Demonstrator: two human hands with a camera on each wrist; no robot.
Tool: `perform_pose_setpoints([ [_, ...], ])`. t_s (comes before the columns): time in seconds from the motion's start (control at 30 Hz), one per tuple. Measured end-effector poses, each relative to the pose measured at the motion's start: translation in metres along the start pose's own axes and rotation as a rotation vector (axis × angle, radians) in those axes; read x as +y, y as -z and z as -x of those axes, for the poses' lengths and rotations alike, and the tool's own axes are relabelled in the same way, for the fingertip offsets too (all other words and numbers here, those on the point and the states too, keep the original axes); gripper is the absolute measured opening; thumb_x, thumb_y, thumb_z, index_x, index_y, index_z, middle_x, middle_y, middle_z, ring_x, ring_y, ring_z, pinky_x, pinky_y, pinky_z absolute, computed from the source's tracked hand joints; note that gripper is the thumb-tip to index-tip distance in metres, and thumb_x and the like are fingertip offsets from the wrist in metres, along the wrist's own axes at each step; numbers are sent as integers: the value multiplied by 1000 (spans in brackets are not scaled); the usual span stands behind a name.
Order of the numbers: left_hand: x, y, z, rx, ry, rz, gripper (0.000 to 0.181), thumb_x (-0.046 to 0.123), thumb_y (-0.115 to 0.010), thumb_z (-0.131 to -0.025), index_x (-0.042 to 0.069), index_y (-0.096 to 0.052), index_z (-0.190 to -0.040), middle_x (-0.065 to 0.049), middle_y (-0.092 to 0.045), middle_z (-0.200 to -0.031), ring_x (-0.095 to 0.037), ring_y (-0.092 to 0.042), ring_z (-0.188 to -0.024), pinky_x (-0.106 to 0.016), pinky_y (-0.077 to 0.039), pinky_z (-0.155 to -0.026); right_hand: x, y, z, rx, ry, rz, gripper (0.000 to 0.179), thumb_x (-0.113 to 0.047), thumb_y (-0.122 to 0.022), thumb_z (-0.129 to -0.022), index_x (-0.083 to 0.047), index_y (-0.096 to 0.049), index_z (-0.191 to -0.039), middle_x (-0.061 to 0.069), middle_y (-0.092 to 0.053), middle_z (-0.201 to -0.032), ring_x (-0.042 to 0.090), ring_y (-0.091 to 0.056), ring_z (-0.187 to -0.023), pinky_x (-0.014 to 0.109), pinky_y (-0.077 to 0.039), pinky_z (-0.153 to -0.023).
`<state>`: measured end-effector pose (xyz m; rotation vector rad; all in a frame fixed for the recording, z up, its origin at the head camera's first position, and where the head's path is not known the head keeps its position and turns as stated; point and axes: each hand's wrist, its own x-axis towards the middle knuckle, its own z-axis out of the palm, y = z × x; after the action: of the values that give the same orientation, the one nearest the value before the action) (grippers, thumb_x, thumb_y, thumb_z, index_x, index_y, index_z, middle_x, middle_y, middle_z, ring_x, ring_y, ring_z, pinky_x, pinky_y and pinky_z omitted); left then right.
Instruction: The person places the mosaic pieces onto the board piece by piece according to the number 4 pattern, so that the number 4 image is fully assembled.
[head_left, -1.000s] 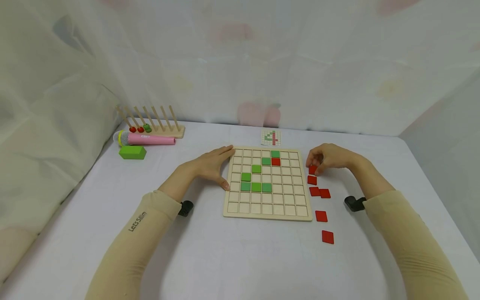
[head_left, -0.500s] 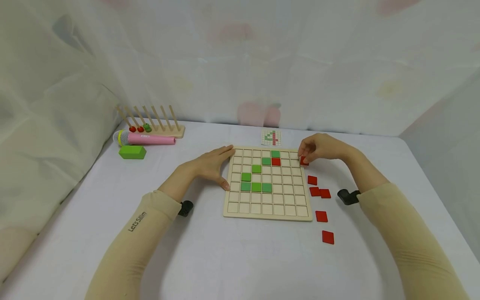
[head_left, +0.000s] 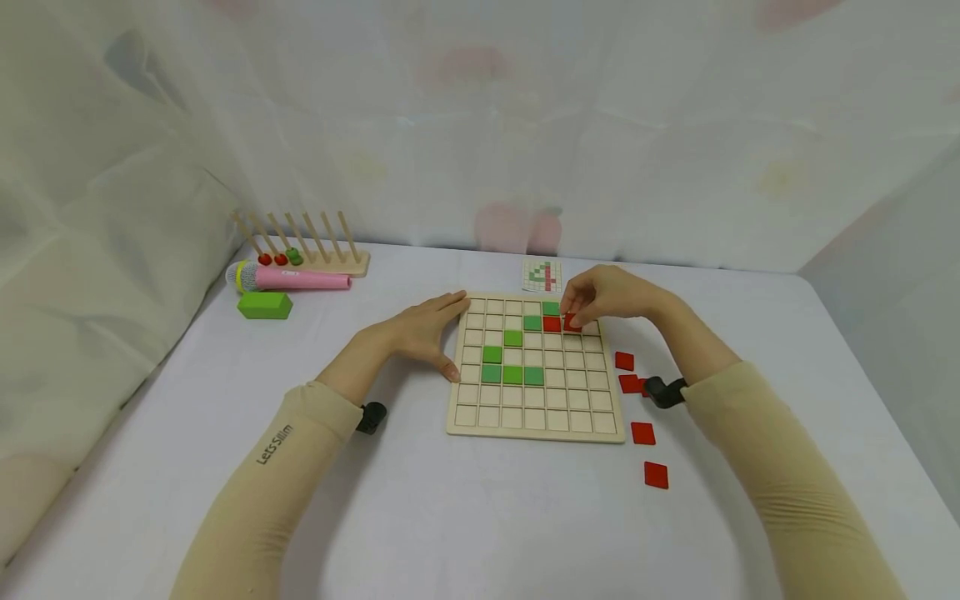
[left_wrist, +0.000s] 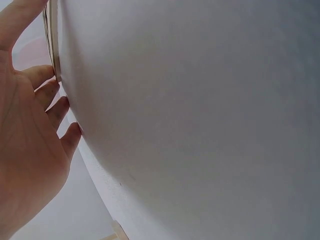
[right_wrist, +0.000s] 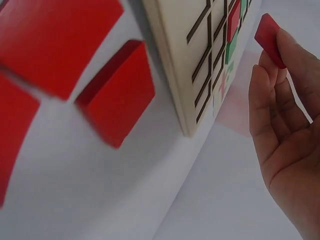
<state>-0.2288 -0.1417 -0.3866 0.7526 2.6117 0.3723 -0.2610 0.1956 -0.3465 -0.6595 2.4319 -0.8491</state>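
Observation:
A wooden grid board [head_left: 536, 423] lies flat on the white table, with several green tiles [head_left: 513, 375] and one red tile [head_left: 552, 324] set in its squares. My right hand [head_left: 611, 293] pinches another red tile [right_wrist: 270, 40] between thumb and fingers, over the upper right of the board, just right of the set red one. My left hand [head_left: 422, 331] rests at the board's left edge with fingers spread; in the left wrist view its fingertips [left_wrist: 61, 106] are near the board's side [left_wrist: 54, 40]. Several loose red tiles [head_left: 642, 433] lie right of the board.
Behind the board lies a small pattern card [head_left: 542, 275] with green and red squares. At the far left are a peg stand [head_left: 360, 263] with small beads, a pink toy microphone [head_left: 303, 278] and a green block [head_left: 265, 305].
My right hand has lifted a red tile from the table right of the board and carried it left over the grid. My left hand has stayed in place.

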Motion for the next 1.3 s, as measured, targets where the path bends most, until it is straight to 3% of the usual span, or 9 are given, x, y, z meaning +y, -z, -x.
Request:
perform_pose_setpoints([
  [0.7,0,0,0,3,-7,-2,128,56,-86,-64,10,-14,-160,-7,-6,-170,-32,-8,-157,-56,-18,-126,-14,-9,-18,12,17,-20,13,-9,-75,-84,-10,-75,-97,4,-74,-88,16,-64,-78,30,-55,-75],
  [1.0,0,0,0,1,-9,0,128,55,-87,-64,11,-14,-160,-7,-6,-170,-32,-8,-157,-56,-18,-127,-10,-9,-20,-63,4,-24,23,-4,-73,-81,-8,-76,-103,8,-74,-95,18,-62,-86,28,-53,-76],
  [1.3,3,1,1,-2,-6,-7,128,55,-87,-64,10,-15,-160,-8,-6,-170,-33,-9,-157,-55,-17,-127,-9,-12,-21,-91,16,3,19,-3,-73,-80,-9,-76,-98,6,-74,-90,15,-62,-80,27,-53,-74],
])
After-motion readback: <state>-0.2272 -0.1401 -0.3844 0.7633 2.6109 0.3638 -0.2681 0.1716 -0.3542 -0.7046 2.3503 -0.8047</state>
